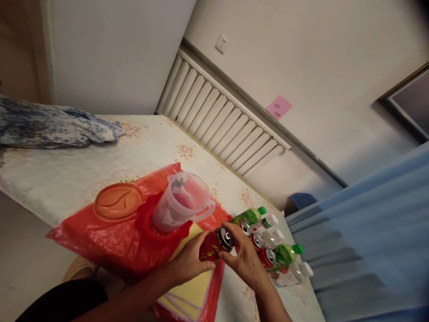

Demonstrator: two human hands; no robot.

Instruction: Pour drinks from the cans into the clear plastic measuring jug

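Both of my hands hold one red drink can (212, 247) with a dark rim and yellow lettering. My left hand (187, 264) wraps its lower side, while my right hand (241, 250) grips it near the top, thumb and fingers around the rim. The can is tilted over a yellow cloth (191, 290), which lies on a red plastic bag (127, 250). Just beyond my left hand stands a clear plastic pitcher (181, 201) with a handle. Left of the pitcher lies a round orange lid (118, 201). What is inside the can is hidden.
Right of my hands stand several red cans (257, 241), green-capped bottles (250, 216) and white-capped bottles (296, 272). The table has a floral cover (150, 147). A blue-and-white cloth (60, 127) lies at the far left. A radiator (221, 112) and blue curtain (362, 232) border the table.
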